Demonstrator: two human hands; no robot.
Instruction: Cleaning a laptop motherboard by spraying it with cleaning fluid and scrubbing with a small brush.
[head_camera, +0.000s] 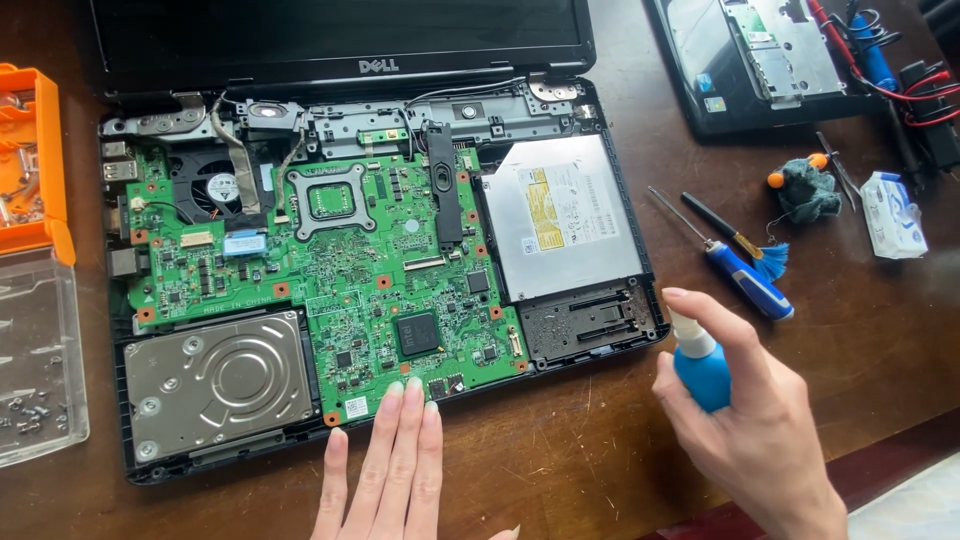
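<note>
Opened laptop (350, 270) lying on wooden table (600, 460), green motherboard (340, 270) showing, left hand (385, 470) resting flat, fingers spread, touching its front edge, right hand (745, 420) gripping small blue spray bottle (698, 365) just right of laptop, blue screwdriver (745, 280) lying nearby.

Blue-handled screwdriver (748, 278) to my right on the wooden table (600, 450), small white packet (892, 215) beyond it, orange parts box (30, 160) far left above clear screw tray (40, 360).
</note>
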